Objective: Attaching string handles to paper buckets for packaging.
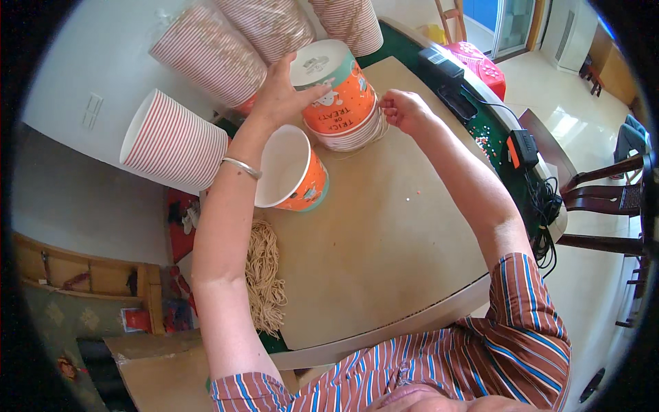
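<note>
An orange paper bucket (341, 96) with a green band and white base stands upside down at the top of a nested stack. Thin cord handles (374, 130) hang by the stacked rims. My left hand (285, 96) rests spread against its left side, thumb across the printed front. At its right side my right hand (406, 111) has its fingertips pinched together near the rims and cords; what they hold, if anything, is too small to make out. Just below my left hand, another orange bucket (312, 182) lies tilted, its white inside showing. My left forearm partly covers it.
Red-and-white striped stacks of buckets (175, 141) stand at the left, with wrapped stacks (209, 58) behind. A bundle of beige cords (264, 278) lies at the table's left edge. At the right are a black-and-orange device (523, 147), cables (546, 206) and scattered beads (487, 141).
</note>
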`<action>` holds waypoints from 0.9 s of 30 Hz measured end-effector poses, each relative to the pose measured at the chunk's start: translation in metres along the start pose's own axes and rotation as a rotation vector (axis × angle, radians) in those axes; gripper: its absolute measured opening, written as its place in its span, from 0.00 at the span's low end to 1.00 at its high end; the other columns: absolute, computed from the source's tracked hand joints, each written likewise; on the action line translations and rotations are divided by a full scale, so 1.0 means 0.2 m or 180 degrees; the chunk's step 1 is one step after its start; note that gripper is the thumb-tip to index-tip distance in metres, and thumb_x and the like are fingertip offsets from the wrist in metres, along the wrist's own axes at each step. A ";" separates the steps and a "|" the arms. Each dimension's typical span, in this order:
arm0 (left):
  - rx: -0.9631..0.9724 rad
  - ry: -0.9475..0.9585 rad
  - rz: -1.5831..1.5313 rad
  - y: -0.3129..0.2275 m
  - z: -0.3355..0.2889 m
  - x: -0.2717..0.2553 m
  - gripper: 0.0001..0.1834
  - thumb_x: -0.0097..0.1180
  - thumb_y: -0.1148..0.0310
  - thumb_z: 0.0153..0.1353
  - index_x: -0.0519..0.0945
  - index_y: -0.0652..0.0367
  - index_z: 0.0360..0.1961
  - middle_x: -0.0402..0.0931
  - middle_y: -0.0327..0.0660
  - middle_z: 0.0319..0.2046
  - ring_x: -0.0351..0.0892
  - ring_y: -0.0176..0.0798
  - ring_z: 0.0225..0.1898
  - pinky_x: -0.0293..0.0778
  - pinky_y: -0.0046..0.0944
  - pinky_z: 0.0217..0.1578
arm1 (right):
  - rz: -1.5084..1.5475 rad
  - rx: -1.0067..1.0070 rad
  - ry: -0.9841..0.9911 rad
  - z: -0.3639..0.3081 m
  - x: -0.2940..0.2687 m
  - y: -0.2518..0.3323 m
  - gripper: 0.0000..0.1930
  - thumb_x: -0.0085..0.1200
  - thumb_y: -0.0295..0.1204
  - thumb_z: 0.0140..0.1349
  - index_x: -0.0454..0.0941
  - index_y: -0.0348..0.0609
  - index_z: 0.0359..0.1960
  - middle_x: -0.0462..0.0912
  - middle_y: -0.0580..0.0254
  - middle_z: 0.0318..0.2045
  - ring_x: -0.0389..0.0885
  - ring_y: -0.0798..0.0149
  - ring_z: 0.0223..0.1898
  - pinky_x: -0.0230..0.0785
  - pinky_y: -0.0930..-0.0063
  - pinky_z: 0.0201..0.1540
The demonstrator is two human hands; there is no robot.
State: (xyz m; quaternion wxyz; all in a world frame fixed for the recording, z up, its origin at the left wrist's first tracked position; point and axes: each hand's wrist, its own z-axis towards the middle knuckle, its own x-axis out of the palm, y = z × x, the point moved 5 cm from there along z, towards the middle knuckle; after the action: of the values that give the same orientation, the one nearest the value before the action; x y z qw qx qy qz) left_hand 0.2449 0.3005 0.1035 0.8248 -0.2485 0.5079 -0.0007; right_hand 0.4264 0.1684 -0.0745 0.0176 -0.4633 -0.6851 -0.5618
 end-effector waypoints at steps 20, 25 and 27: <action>0.0005 -0.0077 0.0002 0.04 0.00 0.00 0.55 0.72 0.46 0.44 0.62 0.68 0.66 0.65 0.61 0.62 0.65 0.55 0.65 0.64 0.46 0.64 | 0.0001 0.0165 0.0038 -0.15 0.12 -0.14 0.08 0.60 0.23 0.57 0.73 0.44 0.24 0.70 0.70 0.20 0.69 0.74 0.19 0.65 0.78 0.20; -0.0179 -0.0096 -0.0011 0.01 -0.01 0.01 0.56 0.72 0.45 0.43 0.61 0.68 0.66 0.64 0.61 0.63 0.65 0.55 0.65 0.64 0.45 0.64 | -0.0233 0.0300 -0.0132 -0.20 0.13 -0.18 0.08 0.60 0.24 0.56 0.72 0.44 0.23 0.70 0.70 0.20 0.68 0.74 0.18 0.65 0.77 0.20; -0.0120 -0.0116 0.0114 0.02 0.00 0.00 0.56 0.72 0.45 0.43 0.61 0.69 0.67 0.63 0.61 0.63 0.65 0.55 0.65 0.64 0.45 0.64 | -0.0314 0.0298 -0.0117 -0.24 0.15 -0.21 0.09 0.60 0.24 0.56 0.71 0.45 0.23 0.70 0.70 0.20 0.68 0.73 0.18 0.65 0.76 0.19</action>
State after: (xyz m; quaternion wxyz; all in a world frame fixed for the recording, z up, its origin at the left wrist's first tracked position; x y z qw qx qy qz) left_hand 0.2436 0.3036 0.1016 0.8289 -0.2548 0.4971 0.0281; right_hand 0.3586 0.1516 -0.0720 -0.0010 -0.4379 -0.7329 -0.5207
